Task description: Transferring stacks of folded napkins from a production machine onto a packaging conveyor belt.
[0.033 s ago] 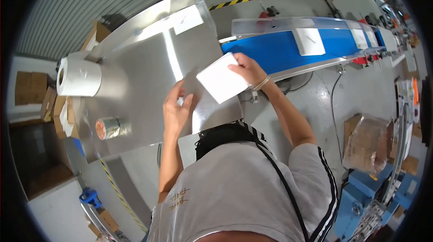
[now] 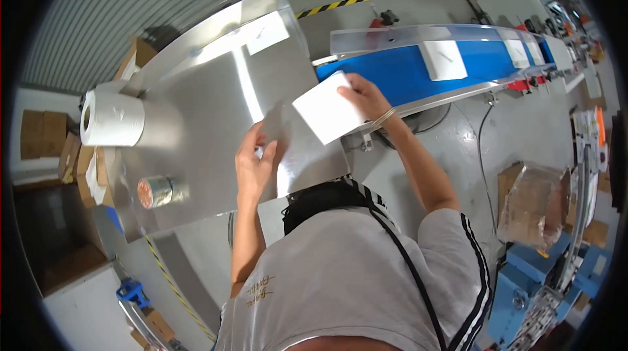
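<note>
My right hand (image 2: 367, 97) grips a flat white box (image 2: 328, 110) by its right side, thumb across the top face. The box is tilted above the front right corner of the metal table (image 2: 203, 102). My left hand (image 2: 254, 166) hovers over the table, left of the box and apart from it. Its thumb and fingers are spread, with nothing seen between them. Beyond my right hand runs a blue conveyor belt (image 2: 386, 76), bearing a white box (image 2: 445, 61) with a dark mark and further white boxes (image 2: 515, 52) toward its far end.
A large white roll (image 2: 114, 119) stands at the table's left edge, with a smaller silvery roll (image 2: 156, 192) nearer me. A white sheet (image 2: 267, 34) lies at the table's back. Cardboard boxes (image 2: 44, 134) are at far left. A clear guard (image 2: 373, 41) lines the belt.
The white box and my right hand have shifted slightly toward the belt, and the box's tilt differs a little. My left hand stays almost in place.
</note>
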